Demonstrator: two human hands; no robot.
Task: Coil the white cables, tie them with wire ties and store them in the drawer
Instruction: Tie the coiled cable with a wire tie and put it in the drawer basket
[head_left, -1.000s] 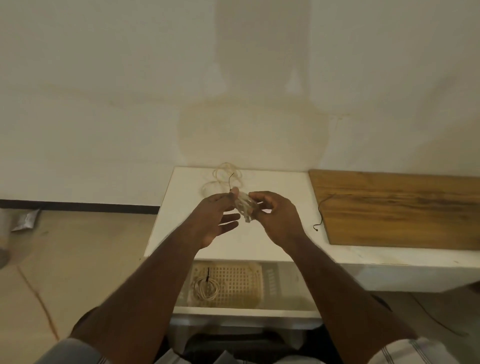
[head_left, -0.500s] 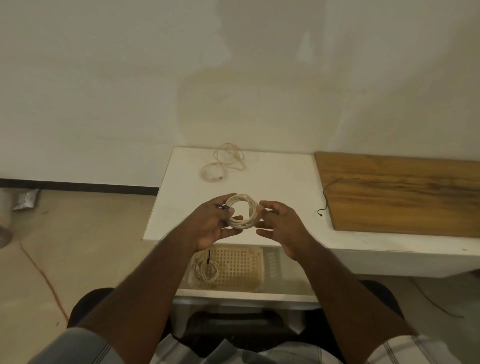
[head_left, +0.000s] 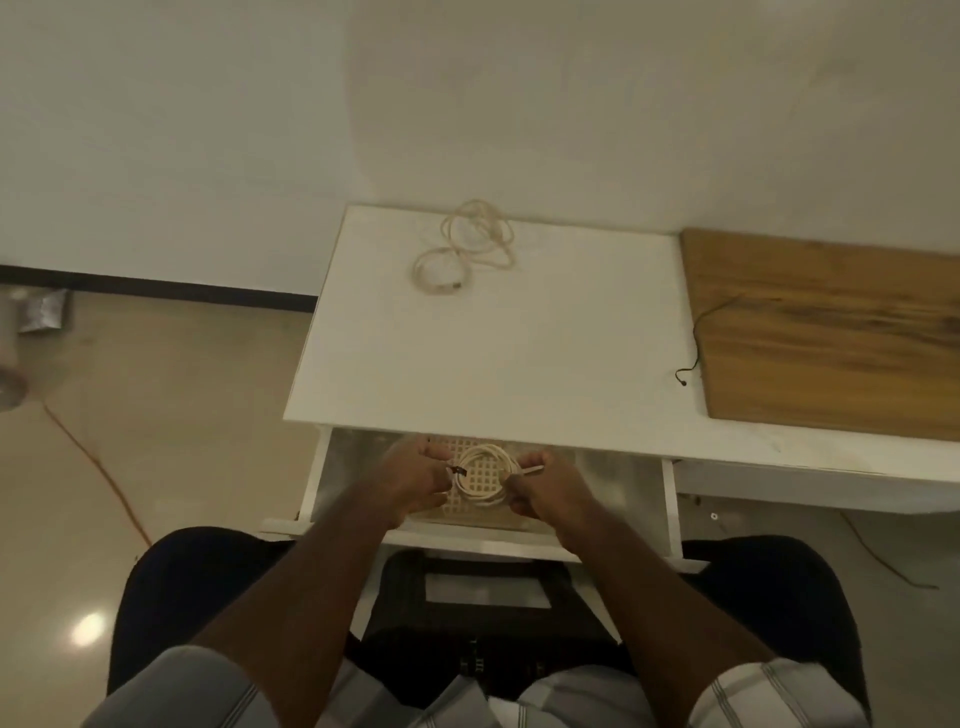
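left hand (head_left: 415, 480), right hand (head_left: 545, 488): both grip coiled cable (head_left: 480, 480) | over open drawer (head_left: 623, 493)

Coiled cable (head_left: 480, 480) cream-white with a black wire tie (head_left: 458, 471) on its left side; loose cable (head_left: 462, 248) on the white tabletop (head_left: 498, 343) same cream-white, black wire tie (head_left: 696, 338) lying at the edge of the brown wood-grain board (head_left: 831, 332). Drawer (head_left: 670, 499) white, with a beige grid-pattern tray (head_left: 467, 452) inside. Sleeves (head_left: 779, 696) grey-white with thin dark stripes, floor (head_left: 156, 415) tan with an orange cord (head_left: 98, 462), wall (head_left: 467, 104) off-white with a black baseboard (head_left: 156, 286).
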